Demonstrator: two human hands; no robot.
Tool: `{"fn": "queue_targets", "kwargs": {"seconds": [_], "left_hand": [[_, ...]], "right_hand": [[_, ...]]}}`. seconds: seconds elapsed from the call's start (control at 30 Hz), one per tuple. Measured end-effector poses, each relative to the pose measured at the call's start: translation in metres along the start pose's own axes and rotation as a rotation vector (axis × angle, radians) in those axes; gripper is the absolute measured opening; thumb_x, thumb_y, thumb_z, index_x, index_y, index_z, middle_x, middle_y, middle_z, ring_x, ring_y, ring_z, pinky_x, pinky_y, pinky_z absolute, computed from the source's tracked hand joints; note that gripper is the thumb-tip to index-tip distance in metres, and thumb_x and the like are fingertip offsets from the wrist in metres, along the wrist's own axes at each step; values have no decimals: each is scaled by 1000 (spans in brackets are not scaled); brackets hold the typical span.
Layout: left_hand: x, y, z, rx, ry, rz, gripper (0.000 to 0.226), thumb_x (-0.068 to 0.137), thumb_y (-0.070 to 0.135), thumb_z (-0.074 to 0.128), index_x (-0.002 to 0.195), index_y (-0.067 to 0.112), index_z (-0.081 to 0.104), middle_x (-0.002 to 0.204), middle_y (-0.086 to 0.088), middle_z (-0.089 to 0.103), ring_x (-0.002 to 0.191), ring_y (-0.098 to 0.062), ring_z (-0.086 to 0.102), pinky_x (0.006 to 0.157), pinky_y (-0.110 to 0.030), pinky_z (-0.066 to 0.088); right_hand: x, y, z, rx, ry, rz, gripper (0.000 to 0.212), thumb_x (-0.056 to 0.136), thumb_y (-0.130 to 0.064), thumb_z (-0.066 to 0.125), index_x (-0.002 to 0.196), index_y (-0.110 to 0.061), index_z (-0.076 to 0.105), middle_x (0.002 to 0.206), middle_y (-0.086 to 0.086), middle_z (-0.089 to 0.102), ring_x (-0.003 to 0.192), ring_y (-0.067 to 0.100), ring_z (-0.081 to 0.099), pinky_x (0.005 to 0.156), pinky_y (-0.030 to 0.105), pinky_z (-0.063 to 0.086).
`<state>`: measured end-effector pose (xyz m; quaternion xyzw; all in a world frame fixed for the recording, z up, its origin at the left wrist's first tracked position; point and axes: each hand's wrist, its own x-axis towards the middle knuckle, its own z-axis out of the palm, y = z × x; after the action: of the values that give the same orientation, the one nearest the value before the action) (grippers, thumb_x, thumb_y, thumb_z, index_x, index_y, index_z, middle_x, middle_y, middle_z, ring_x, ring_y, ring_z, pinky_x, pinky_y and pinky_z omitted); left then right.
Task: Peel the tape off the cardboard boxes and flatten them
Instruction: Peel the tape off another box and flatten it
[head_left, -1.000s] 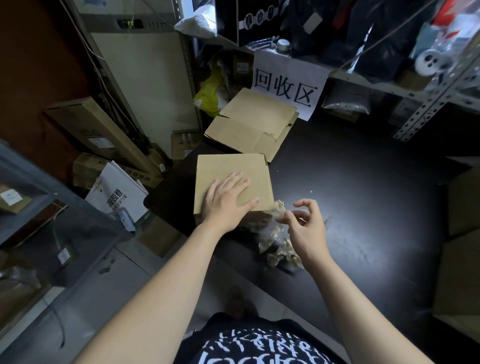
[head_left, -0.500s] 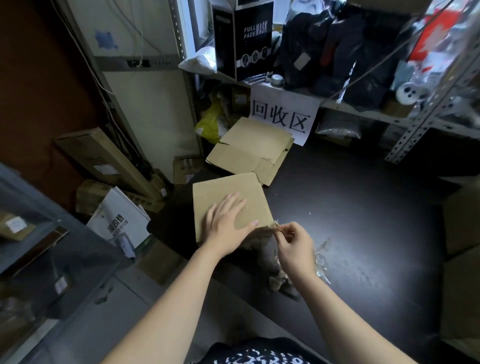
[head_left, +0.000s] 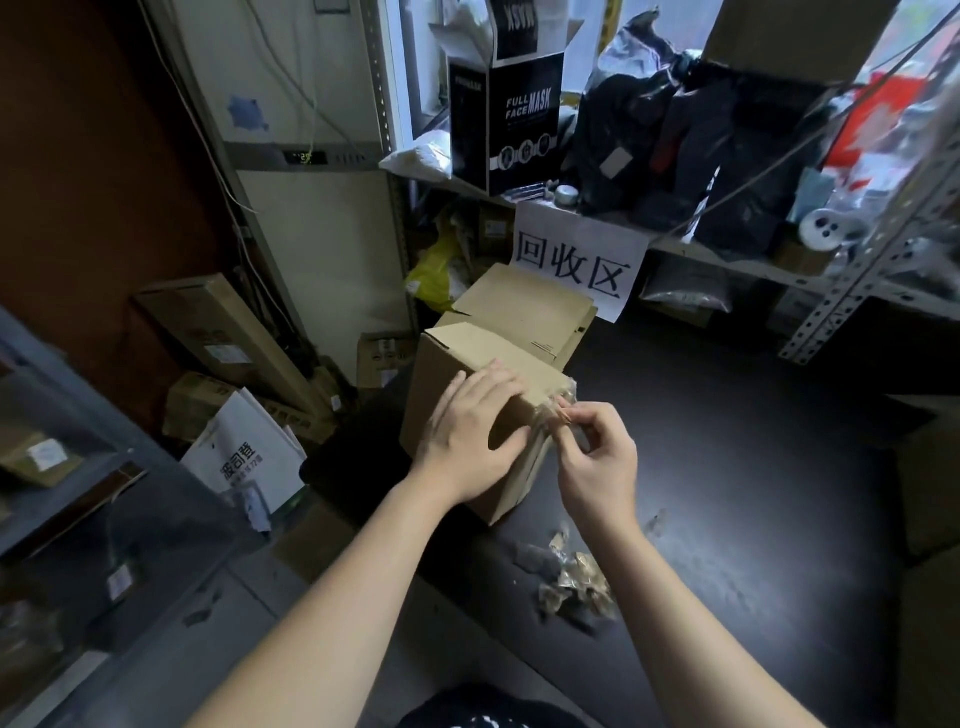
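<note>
We see a brown cardboard box (head_left: 462, 353) standing tilted on the dark bench (head_left: 753, 467), close to the bench's near-left edge, with one upper edge turned toward us. The left hand (head_left: 470, 431) lies across that edge: its fingers are straight and pressed flat on the upper face while the thumb spreads along the near face, so its grip is loose and flat and curls round nothing. The right hand (head_left: 597, 457) is just beside it at the box's right corner, and its grip is closed on the tape (head_left: 557, 411), a strip of clear, crinkled film pinched between thumb and forefinger where it comes away from the cardboard; the other fingers are curled beneath. We cannot tell how far along the box the strip remains stuck. On the bench below the right forearm lies a small heap of crumpled tape scraps (head_left: 576, 577), apart from the box. Behind the box, touching or nearly touching it, a flattened carton (head_left: 519, 301) rests beneath a white paper sign (head_left: 576, 265) with three large black characters, which hangs from the shelf (head_left: 727, 260). A black carton marked FULL FACE MASK (head_left: 519, 119) stands upright on that shelf.
</note>
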<state>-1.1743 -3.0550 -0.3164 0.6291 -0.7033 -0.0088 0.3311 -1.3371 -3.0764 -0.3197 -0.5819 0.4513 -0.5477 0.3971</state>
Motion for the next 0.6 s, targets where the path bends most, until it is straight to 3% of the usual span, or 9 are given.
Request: {"fn": "queue_targets", "kwargs": {"seconds": [0.1,0.17,0.23,0.3,0.4,0.53,0.6], "left_hand": [[1,2,0,85,92,8,33,87,49,65,105,21,65,114,4,64,115,-18,56,121,-47,28],[-4,3,3,124,188,-5,36,83,51,71,92,17,63,98,-1,60,96,-22,54,111,-47,38],[-12,2,5,146,244,-16,39,79,52,75,85,16,60,95,-1,56,91,-24,52,94,-43,44],[-22,1,8,163,219,-46,41,76,55,74,88,19,59,107,0,59,99,-23,53,92,-39,40],[-30,0,13,135,113,-97,49,75,60,69,109,25,63,135,4,58,125,-17,50,106,-39,31],[-27,-3,14,100,91,-102,56,78,57,64,123,24,66,144,3,57,133,-16,50,118,-42,22],[-25,-6,14,83,78,-107,59,78,56,62,126,22,66,147,2,56,136,-15,49,123,-46,16]], "right_hand": [[-4,1,-4,-22,3,22,18,92,0,73,86,-16,65,92,1,69,96,6,70,82,15,51],[-6,3,-8,-52,26,71,19,94,-4,72,86,-20,64,90,0,69,87,9,68,76,15,50],[-8,8,-11,-62,29,118,15,94,-6,71,87,-18,65,89,2,70,84,14,69,72,17,51],[-15,13,-12,-49,33,186,11,95,-6,70,88,-14,65,88,5,71,83,16,70,72,20,52],[-26,22,-15,-25,60,274,11,96,-8,69,88,-14,66,90,6,73,87,20,73,78,31,56],[-34,30,-28,19,153,370,13,97,-4,63,89,-14,66,91,8,77,92,20,75,86,37,59],[-38,30,-36,-17,138,368,13,98,-4,63,89,-14,65,89,7,78,90,17,76,85,34,59]]}}
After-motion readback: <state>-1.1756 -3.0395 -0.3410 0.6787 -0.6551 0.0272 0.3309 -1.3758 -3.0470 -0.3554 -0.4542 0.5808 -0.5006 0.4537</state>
